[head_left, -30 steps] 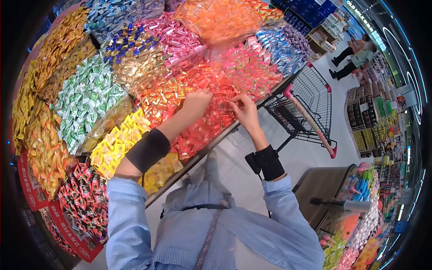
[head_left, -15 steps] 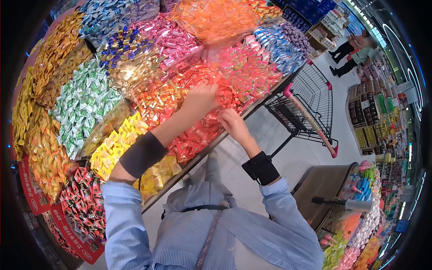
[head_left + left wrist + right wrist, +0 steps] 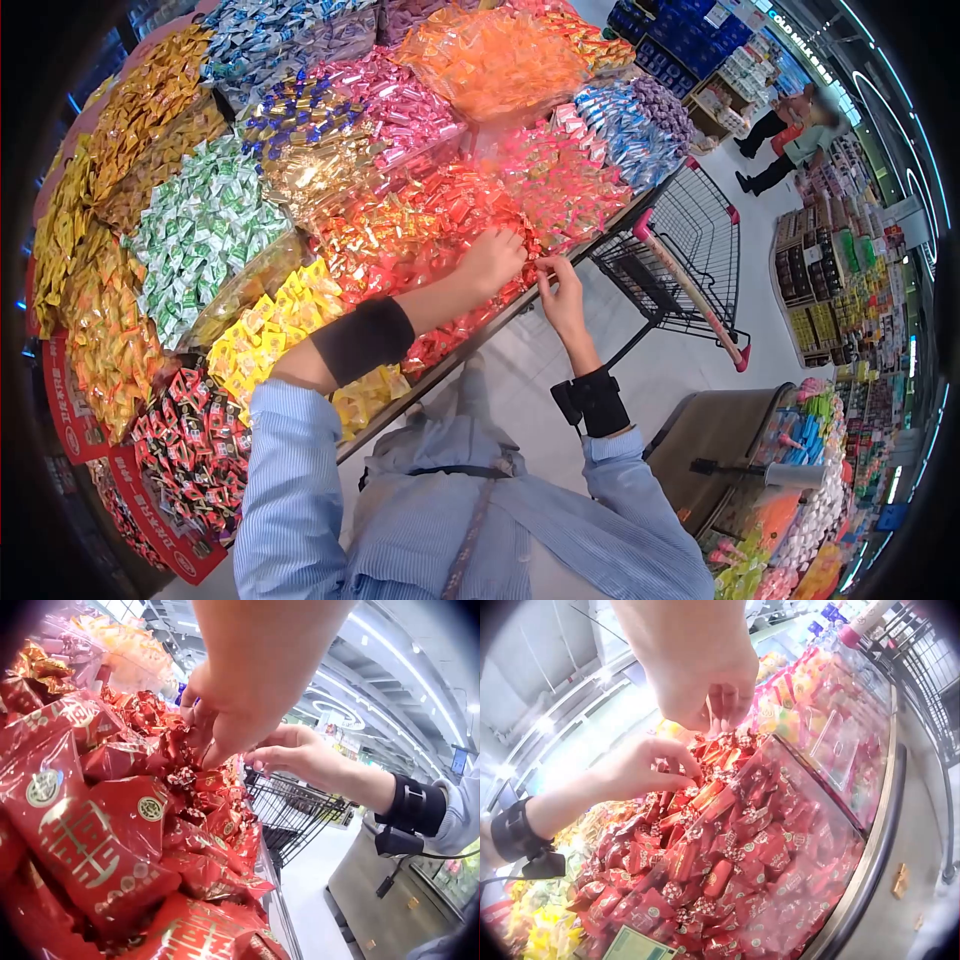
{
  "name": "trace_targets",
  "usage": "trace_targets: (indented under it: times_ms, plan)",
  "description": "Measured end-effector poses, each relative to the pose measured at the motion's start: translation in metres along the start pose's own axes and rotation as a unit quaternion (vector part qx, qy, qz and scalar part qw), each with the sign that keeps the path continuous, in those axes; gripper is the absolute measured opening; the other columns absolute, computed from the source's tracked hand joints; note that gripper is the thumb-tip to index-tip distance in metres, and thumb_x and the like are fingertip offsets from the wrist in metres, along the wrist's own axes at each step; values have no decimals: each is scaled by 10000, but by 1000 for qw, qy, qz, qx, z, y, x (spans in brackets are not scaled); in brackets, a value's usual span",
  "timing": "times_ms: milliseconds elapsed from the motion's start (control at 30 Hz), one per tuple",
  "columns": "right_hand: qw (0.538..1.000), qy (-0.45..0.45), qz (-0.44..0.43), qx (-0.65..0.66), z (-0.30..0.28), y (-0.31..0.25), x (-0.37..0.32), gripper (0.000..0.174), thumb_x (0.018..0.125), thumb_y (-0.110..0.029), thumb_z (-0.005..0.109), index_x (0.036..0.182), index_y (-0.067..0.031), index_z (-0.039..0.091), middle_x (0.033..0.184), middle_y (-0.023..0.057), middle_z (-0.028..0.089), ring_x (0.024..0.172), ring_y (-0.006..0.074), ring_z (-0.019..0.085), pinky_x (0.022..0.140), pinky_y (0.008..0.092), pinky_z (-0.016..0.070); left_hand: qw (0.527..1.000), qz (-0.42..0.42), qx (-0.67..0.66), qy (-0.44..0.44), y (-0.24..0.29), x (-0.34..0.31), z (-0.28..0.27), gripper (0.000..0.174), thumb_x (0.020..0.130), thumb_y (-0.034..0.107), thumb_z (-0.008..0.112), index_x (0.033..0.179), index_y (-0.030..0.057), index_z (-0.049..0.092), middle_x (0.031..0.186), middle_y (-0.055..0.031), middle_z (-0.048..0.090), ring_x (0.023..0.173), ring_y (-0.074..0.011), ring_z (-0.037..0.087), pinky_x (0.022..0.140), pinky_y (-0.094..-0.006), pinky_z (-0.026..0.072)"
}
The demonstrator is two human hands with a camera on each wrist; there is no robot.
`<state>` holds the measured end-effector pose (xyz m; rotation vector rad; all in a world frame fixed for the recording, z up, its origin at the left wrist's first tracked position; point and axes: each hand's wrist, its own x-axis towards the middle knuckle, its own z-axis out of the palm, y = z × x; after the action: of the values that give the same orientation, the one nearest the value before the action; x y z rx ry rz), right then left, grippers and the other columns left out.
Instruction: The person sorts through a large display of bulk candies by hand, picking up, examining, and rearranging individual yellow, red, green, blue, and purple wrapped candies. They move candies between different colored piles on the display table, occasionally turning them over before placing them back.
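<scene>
Red-wrapped candies (image 3: pixel 400 240), some with gold lettering and twisted ends, fill a section at the display's near edge. My left hand (image 3: pixel 492 260) reaches into them, fingers curled down; in the right wrist view its thumb and fingers pinch a red-wrapped candy (image 3: pixel 705 796) at the pile's top. Close on its right, my right hand (image 3: pixel 565 300) is at the section's front corner. Its bent fingers (image 3: pixel 724 705) point down to the wrappers in the right wrist view; I cannot tell whether they hold one. The two hands nearly meet in the left wrist view.
A clear divider (image 3: pixel 817 780) separates the red candies from pink ones (image 3: pixel 565 185). Yellow (image 3: pixel 275 325) and green-white candies (image 3: pixel 205 225) lie leftward. A shopping cart (image 3: pixel 670 260) stands right of the display, a brown counter (image 3: pixel 725 440) behind it. Two people (image 3: pixel 800 140) stand farther off.
Both hands have shifted rightward along the red candies toward the front corner. My left hand has also come nearer the display's edge and closer to my right hand.
</scene>
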<state>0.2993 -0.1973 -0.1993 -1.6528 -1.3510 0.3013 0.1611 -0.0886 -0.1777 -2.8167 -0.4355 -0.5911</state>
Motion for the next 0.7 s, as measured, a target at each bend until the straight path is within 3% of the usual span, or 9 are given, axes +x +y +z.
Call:
trace_targets:
  times_ms: [100, 167, 200, 267, 367, 467, 700]
  plan:
    - [999, 25, -20, 6, -7, -18, 2, 143, 795, 2, 552, 935, -21, 568, 850, 100, 563, 708, 203, 554, 645, 285, 449, 985, -73, -128, 91, -14, -20, -97, 94, 771, 165, 604, 744, 86, 561, 781, -48, 543, 833, -209, 534, 699, -331, 411]
    - [999, 44, -27, 10, -6, -21, -2, 135, 807, -10, 546, 939, -20, 577, 829, 94, 558, 705, 183, 550, 647, 269, 444, 980, -72, -99, 155, -30, -59, -161, 132, 740, 113, 664, 730, 61, 544, 721, -73, 531, 717, -237, 539, 625, -343, 414]
    - [999, 39, -24, 19, -4, -27, -7, 127, 810, -13, 546, 934, -18, 577, 825, 91, 557, 703, 178, 548, 649, 268, 443, 943, -169, -169, 230, -33, -84, -179, 133, 697, 31, 682, 727, 43, 552, 682, -88, 523, 624, -249, 521, 566, -345, 405]
    - [999, 35, -19, 33, -1, -44, -18, 113, 816, -18, 545, 923, -15, 579, 818, 86, 556, 699, 167, 544, 652, 267, 442, 921, -292, -140, 216, -40, -145, -206, 104, 733, -12, 640, 727, 14, 540, 676, -88, 507, 602, -223, 503, 549, -313, 396]
    - [998, 13, -21, 59, 12, -67, -39, 111, 819, -21, 548, 925, -12, 580, 803, 72, 552, 685, 149, 528, 646, 257, 436, 874, -415, -117, 227, -37, -225, -223, 95, 767, -26, 599, 722, -3, 518, 652, -84, 477, 580, -200, 480, 537, -289, 386]
    - [996, -35, -18, 76, 34, -82, -58, 113, 821, -18, 545, 929, -11, 578, 802, 67, 544, 692, 144, 517, 652, 251, 429, 842, -482, -114, 212, -23, -274, -223, 106, 770, -25, 592, 710, -6, 506, 642, -83, 461, 569, -197, 467, 529, -295, 375]
    - [985, -129, -9, 113, 80, -114, -103, 117, 823, -26, 549, 935, -14, 581, 801, 64, 538, 692, 142, 514, 648, 253, 424, 843, -495, -153, 144, 3, -325, -199, 146, 724, -52, 607, 687, 0, 475, 594, -87, 434, 522, -201, 443, 478, -305, 352]
